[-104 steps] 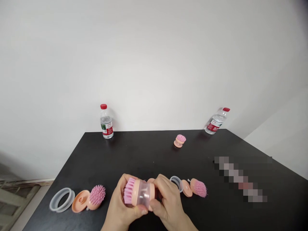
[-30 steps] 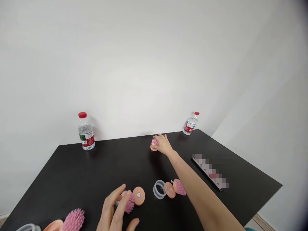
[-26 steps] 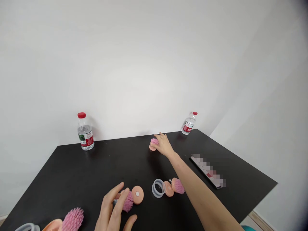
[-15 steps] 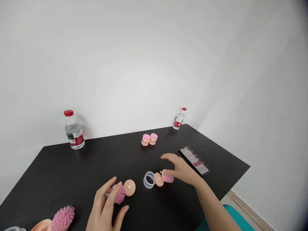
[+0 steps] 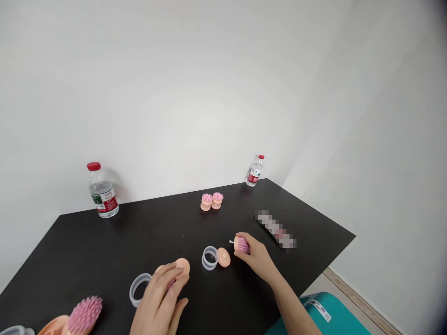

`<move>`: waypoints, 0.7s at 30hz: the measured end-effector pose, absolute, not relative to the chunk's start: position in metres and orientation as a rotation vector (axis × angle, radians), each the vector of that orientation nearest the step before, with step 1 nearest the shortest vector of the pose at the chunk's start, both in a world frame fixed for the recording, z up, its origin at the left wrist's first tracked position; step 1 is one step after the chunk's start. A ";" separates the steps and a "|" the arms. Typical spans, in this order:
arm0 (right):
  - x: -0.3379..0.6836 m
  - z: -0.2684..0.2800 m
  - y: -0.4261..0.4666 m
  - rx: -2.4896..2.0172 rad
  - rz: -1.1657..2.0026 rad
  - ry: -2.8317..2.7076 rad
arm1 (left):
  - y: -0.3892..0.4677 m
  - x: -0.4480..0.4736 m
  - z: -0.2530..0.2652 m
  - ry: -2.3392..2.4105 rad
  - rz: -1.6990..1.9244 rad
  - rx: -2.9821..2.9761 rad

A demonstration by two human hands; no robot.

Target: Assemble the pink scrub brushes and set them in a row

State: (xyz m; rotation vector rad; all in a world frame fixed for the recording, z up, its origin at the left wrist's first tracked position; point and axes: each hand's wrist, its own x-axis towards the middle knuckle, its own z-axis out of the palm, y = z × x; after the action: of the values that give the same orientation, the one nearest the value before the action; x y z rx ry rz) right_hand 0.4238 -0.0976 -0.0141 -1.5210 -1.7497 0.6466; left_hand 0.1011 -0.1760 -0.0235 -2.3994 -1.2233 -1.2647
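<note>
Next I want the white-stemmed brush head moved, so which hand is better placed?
Probably the right hand: it is curled around that brush head, while the left hand is farther off, by a peach disc.

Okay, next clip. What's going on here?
The person's right hand holds a pink-bristled brush head with its stem showing. The left hand is over another brush head, mostly hiding it; whether it grips it is unclear. A clear ring and peach disc lie between the hands, and two brushes stand side by side toward the table's back.
</note>
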 end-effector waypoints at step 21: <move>0.409 -0.043 -0.128 -1.172 0.720 -1.262 | -0.116 0.190 0.009 -1.986 -0.841 -2.748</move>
State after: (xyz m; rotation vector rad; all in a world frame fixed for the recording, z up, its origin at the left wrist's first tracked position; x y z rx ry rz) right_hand 0.4095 -0.1276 -0.0431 -1.1720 -1.2619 0.7203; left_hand 0.1897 -0.1163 0.0091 -2.7476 -1.9861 -0.8412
